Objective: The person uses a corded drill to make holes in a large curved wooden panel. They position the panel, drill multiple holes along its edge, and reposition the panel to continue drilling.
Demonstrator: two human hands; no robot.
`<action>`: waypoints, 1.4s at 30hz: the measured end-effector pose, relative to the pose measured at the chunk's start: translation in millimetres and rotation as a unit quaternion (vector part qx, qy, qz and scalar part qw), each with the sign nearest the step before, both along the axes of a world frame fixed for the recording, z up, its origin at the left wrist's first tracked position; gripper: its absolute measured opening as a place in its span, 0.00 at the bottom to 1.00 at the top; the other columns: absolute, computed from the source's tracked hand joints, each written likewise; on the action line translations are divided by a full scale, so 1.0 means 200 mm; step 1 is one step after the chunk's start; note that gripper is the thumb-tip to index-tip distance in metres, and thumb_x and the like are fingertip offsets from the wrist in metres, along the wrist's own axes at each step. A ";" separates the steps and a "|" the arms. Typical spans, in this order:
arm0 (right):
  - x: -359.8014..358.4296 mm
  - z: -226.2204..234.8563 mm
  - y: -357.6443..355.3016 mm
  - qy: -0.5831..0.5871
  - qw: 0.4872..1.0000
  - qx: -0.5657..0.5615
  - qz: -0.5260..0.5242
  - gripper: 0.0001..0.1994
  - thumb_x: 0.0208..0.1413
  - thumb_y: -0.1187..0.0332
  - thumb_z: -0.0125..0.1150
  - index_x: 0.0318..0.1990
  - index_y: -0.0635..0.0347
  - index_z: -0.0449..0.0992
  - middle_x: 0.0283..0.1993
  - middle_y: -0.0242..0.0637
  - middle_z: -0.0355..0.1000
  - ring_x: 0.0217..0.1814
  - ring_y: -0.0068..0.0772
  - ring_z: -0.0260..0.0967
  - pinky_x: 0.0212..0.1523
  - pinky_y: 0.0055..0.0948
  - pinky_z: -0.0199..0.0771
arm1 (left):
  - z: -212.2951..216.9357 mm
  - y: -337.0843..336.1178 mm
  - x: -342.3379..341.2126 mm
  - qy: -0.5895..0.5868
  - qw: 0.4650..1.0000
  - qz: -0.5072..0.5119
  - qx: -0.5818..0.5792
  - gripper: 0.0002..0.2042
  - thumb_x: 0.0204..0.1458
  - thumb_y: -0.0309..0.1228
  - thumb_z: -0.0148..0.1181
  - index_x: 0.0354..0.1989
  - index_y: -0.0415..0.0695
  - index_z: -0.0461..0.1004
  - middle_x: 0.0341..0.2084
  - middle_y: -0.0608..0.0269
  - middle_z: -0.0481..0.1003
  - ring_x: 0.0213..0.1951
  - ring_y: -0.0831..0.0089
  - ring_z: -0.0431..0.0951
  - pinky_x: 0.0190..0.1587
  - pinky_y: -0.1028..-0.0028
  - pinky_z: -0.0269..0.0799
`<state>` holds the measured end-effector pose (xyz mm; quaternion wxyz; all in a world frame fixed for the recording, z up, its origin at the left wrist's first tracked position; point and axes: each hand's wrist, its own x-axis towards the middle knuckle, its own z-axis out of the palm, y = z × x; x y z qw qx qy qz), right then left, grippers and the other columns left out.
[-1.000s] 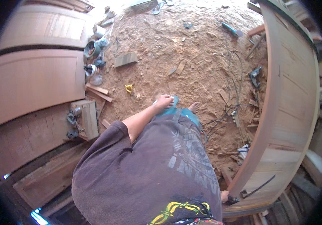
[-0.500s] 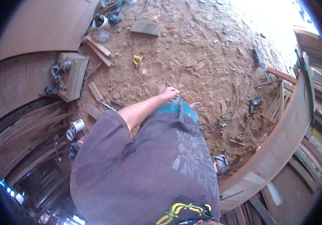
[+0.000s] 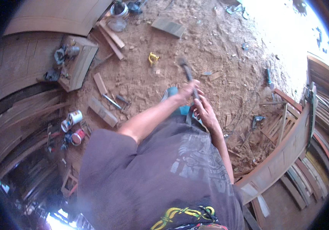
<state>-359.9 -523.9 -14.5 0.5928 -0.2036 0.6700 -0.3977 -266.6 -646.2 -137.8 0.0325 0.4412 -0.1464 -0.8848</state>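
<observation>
A long, narrow dark thing (image 3: 188,71) slants up and away from my hands, over the sandy floor. Its far end widens and is blurred, so its exact kind is unclear. My left hand (image 3: 186,94) is closed around its middle. Just nearer and to the right, my right hand (image 3: 206,111) has its fingers bent against the near part, with the thumb alongside. Below the hands a dark strip (image 3: 189,116) hangs against my teal shorts; I cannot tell whether it belongs to the same thing.
Left of my legs lie a chisel-like tool (image 3: 112,101), a small dark-headed tool (image 3: 123,100) and a wood block (image 3: 103,111). Ahead are a yellow tool (image 3: 153,58) and a plank (image 3: 168,28). At right are a drill (image 3: 257,121) and a long curved wooden panel (image 3: 277,160).
My right hand has come into view from beside my body. Both hands now hold the long dark thing, which was not visible before. The whole view has shifted slightly.
</observation>
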 end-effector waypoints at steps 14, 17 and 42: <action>-0.20 -0.49 1.04 0.259 0.907 0.280 -0.177 0.17 0.70 0.57 0.64 0.53 0.63 0.84 0.40 0.40 0.85 0.39 0.31 0.82 0.43 0.36 0.83 | -0.28 -1.26 0.79 -0.357 0.907 -0.176 -0.138 0.54 0.51 0.76 0.66 0.81 0.54 0.59 0.78 0.49 0.59 0.78 0.46 0.58 0.64 0.26 0.64; -0.10 -0.56 1.13 0.140 0.898 0.287 -0.302 0.16 0.71 0.58 0.64 0.53 0.63 0.83 0.38 0.36 0.83 0.34 0.26 0.80 0.36 0.32 0.82 | -0.44 -1.17 0.84 -0.347 0.877 -0.274 -0.186 0.52 0.55 0.72 0.66 0.82 0.54 0.58 0.81 0.51 0.55 0.81 0.46 0.53 0.68 0.22 0.57; -1.09 -0.92 1.63 0.073 0.858 0.123 -0.494 0.11 0.72 0.61 0.63 0.44 0.60 0.81 0.31 0.33 0.81 0.25 0.24 0.76 0.24 0.29 0.76 | -0.20 -0.21 -0.25 -0.236 0.941 -0.169 -0.172 0.17 0.70 0.43 0.63 0.60 0.47 0.77 0.53 0.61 0.82 0.54 0.63 0.83 0.51 0.60 0.80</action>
